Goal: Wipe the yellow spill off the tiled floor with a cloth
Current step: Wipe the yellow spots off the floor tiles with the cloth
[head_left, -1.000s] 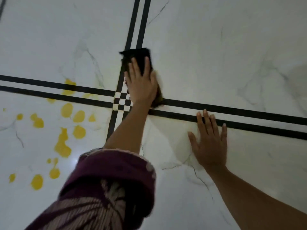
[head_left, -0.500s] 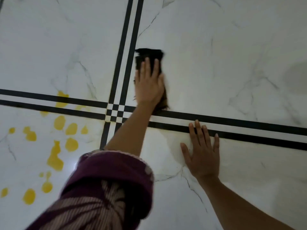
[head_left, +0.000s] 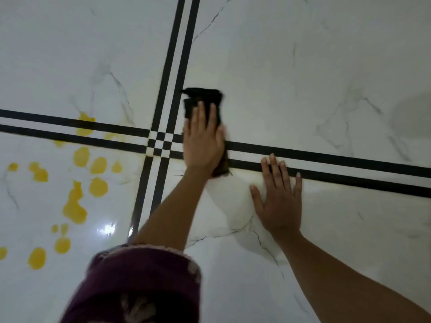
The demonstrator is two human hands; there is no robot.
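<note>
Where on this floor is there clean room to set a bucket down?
The upper right tile, beyond the black stripes and right of the cloth, is bare. So is the floor right of the right hand. The lower left tile is crowded with yellow spill, and the left hand presses the cloth by the stripe crossing.

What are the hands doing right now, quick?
Left hand: open, pressing flat on the black cloth.
Right hand: open, flat on the tiled floor, holding nothing.
</note>
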